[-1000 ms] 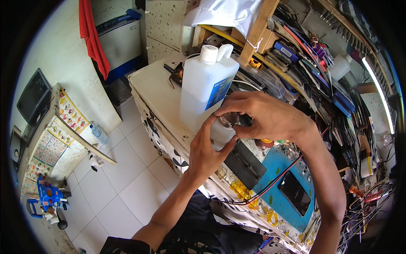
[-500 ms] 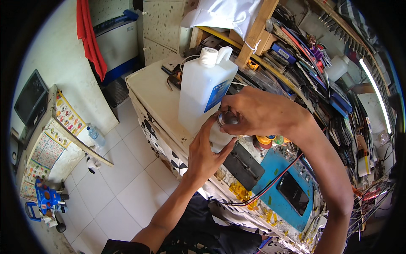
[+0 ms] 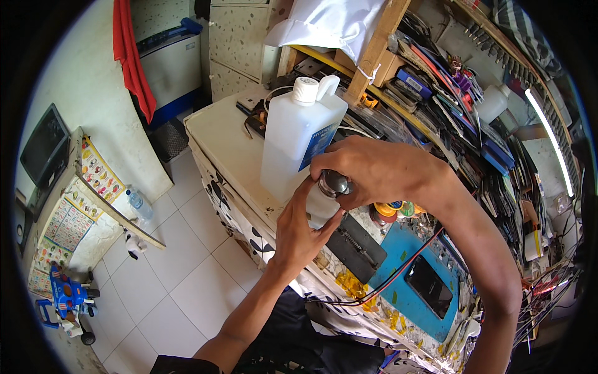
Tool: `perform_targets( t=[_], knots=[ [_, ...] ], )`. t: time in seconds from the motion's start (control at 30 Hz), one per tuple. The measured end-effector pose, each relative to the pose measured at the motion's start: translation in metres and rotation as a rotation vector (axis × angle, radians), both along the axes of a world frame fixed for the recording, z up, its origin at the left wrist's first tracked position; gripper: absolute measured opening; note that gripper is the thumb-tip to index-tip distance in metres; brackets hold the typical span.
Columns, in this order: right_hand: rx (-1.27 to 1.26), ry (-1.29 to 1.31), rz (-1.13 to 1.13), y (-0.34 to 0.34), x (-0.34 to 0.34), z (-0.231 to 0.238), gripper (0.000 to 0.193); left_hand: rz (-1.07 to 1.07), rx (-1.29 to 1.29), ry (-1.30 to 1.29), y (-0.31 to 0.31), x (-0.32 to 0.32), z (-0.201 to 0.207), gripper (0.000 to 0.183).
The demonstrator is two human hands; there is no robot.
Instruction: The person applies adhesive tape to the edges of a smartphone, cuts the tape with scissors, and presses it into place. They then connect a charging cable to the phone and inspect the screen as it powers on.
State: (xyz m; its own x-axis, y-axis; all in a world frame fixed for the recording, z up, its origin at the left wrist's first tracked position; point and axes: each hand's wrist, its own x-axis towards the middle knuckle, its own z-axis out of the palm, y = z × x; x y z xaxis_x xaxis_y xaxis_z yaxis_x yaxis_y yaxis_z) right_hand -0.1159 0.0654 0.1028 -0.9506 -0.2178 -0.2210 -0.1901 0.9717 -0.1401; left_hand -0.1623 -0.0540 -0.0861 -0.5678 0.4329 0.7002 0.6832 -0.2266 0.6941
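Note:
A small whitish dispenser bottle (image 3: 320,210) stands at the left front part of the cluttered bench. My left hand (image 3: 295,227) wraps round its body, thumb on the near side and fingers on the far side. From above, my right hand (image 3: 367,163) bends over and grips the shiny domed metal cap (image 3: 335,183) at the bottle's mouth; whether the cap is seated cannot be made out. Right behind stands a large translucent white jug (image 3: 288,134) with a ribbed white screw cap, a moulded handle and a blue label.
Right of the bottle lie a dark metal clamp holder (image 3: 356,247) and a blue work mat (image 3: 398,249) bearing a black phone (image 3: 430,285). Red and black cables (image 3: 380,288) cross the mat. Small round tins (image 3: 393,209) sit by my right wrist. Stacked phone parts (image 3: 473,124) crowd the shelf.
My right fingers have shifted on the metal cap, so its domed top now shows where a ring-like rim showed before. My left hand stays round the bottle.

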Motion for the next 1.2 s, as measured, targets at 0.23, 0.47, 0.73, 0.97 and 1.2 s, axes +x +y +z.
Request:
perform_targets(
  t=[0.23, 0.47, 0.73, 0.97, 1.2],
  knots=[
    [0.025, -0.042, -0.068, 0.001, -0.004, -0.002, 0.034, 0.022, 0.004, -0.059, 0.002, 0.003, 0.0, 0.068],
    [0.142, -0.09, -0.158, -0.006, -0.008, 0.0, 0.043, -0.015, 0.02, -0.077, 0.001, 0.003, 0.004, 0.067],
    [0.142, -0.064, -0.322, -0.007, 0.0, 0.005, 0.048, -0.009, -0.001, -0.075, 0.001, 0.002, 0.004, 0.068],
    [-0.057, -0.013, -0.01, 0.003, 0.002, 0.002, 0.041, -0.014, 0.0, -0.116, 0.001, 0.004, 0.001, 0.067],
    [0.116, -0.138, -0.153, -0.003, -0.005, 0.001, 0.036, 0.006, 0.0, -0.071, 0.003, 0.003, -0.003, 0.068]
  ],
)
